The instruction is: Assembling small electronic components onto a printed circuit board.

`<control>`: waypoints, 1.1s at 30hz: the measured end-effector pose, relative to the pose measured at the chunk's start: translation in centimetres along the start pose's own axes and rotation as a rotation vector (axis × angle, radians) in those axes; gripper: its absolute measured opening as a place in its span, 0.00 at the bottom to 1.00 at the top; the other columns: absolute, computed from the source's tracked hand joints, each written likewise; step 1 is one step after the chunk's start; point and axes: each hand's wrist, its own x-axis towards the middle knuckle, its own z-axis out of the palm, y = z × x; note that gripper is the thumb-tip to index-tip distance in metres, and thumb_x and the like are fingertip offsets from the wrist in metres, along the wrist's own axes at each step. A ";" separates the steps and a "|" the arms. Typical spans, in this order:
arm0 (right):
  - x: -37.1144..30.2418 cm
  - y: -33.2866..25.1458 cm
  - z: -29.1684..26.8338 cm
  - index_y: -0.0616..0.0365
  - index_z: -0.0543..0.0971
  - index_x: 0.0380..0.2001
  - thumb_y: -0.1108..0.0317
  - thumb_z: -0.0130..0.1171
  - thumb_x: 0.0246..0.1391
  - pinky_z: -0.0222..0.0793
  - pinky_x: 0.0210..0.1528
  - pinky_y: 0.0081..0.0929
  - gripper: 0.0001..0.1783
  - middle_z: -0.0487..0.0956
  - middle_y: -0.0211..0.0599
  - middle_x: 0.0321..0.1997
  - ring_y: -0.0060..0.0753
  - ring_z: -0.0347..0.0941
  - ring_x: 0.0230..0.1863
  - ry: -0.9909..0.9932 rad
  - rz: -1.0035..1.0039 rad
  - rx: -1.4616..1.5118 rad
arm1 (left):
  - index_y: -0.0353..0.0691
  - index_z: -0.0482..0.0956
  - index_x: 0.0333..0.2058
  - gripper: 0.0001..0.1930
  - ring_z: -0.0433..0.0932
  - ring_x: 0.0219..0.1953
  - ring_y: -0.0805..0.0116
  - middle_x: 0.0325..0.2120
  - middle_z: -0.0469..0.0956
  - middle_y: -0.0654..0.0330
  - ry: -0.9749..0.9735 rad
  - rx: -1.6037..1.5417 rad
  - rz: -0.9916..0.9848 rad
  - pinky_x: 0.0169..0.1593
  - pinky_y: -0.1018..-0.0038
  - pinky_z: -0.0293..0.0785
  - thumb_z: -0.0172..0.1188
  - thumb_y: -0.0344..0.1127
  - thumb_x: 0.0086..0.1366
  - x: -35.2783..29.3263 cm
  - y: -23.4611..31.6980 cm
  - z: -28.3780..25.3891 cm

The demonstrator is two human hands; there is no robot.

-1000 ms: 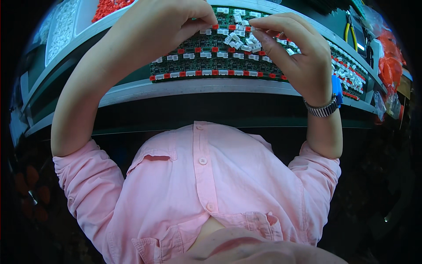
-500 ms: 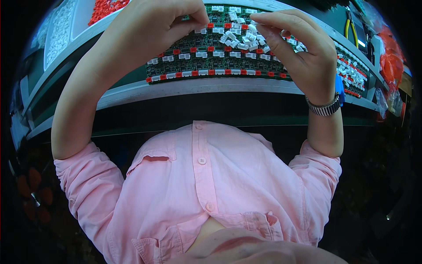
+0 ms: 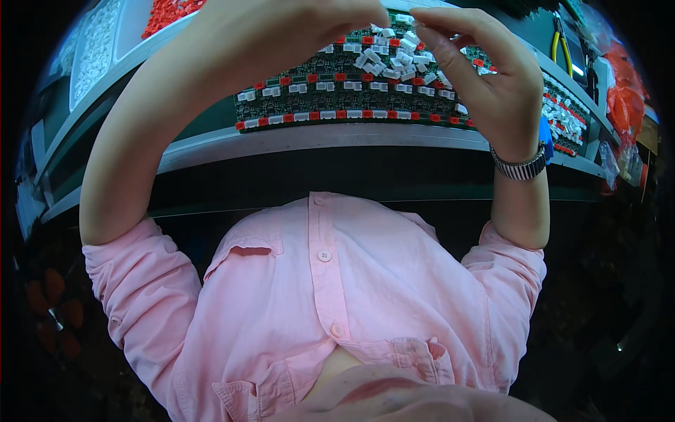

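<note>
Green circuit boards (image 3: 261,109) lie side by side in front of me, with rows of white and red connectors along them. A loose heap of small white connectors (image 3: 395,65) rests on top of the boards. My left hand (image 3: 341,17) reaches over the far left part of the boards, its fingers closed together at the upper edge; what they hold, if anything, is hidden. Just right of the heap, my right hand (image 3: 492,81) pinches a small white connector (image 3: 417,24) between thumb and forefinger, close to the left fingertips. A metal-banded watch is on the right wrist.
A metal rail (image 3: 309,138) borders the near side of the boards. At far left stand bins of white parts (image 3: 97,53) and red parts (image 3: 169,15). Yellow-handled pliers (image 3: 560,50), more boards with white pieces (image 3: 562,119) and an orange-red plastic bag (image 3: 624,91) are at right.
My left hand has moved right and slightly away, toward the right fingertips. My right hand has shifted a little to the right. The boards have shifted slightly to the right in view.
</note>
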 end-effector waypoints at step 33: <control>4.2 1.2 3.2 0.56 0.77 0.25 0.73 0.62 0.47 0.70 0.33 0.27 0.03 0.77 0.34 0.23 0.35 0.74 0.28 -0.339 -0.348 -0.286 | 0.31 0.82 0.36 0.10 0.76 0.30 0.64 0.32 0.79 0.55 0.214 -0.195 0.052 0.34 0.76 0.73 0.63 0.18 0.53 -3.2 -1.8 -1.2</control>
